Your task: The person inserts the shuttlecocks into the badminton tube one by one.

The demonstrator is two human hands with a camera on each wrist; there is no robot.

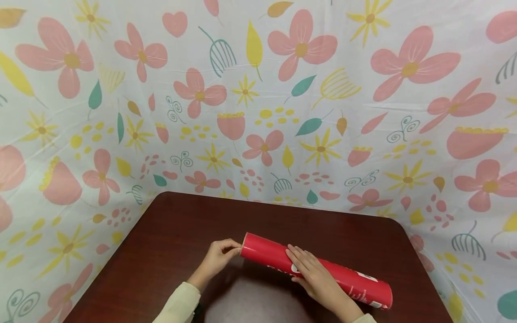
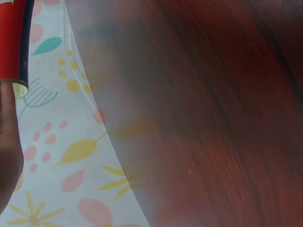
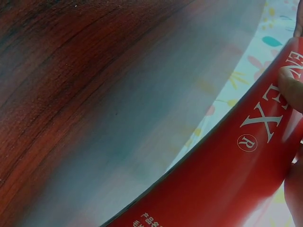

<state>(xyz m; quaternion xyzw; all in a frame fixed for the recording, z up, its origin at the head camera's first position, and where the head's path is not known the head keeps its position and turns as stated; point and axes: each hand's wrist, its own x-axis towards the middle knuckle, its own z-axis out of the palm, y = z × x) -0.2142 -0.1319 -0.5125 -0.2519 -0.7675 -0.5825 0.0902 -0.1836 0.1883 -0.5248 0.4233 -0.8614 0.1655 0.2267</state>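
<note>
A long red cardboard tube (image 1: 274, 255) with white printing slants over the dark table, its left end higher than its right. My right hand (image 1: 313, 276) grips it around the middle, fingers laid over the top and thumb on the near side. In the right wrist view the thumb presses beside large white letters on the tube (image 3: 213, 165). At the tube's open left end, my left hand (image 1: 220, 255) pinches at the rim with thumb and fingers. The left wrist view shows a finger of the left hand (image 2: 8, 127) overlapping the pale inner edge; its fingertip is hidden.
The dark brown wooden table (image 1: 194, 215) has rounded far corners and carries a bright reflection near its front. Behind it and at both sides hangs a white cloth (image 1: 242, 179) printed with pink, yellow and green flowers and leaves.
</note>
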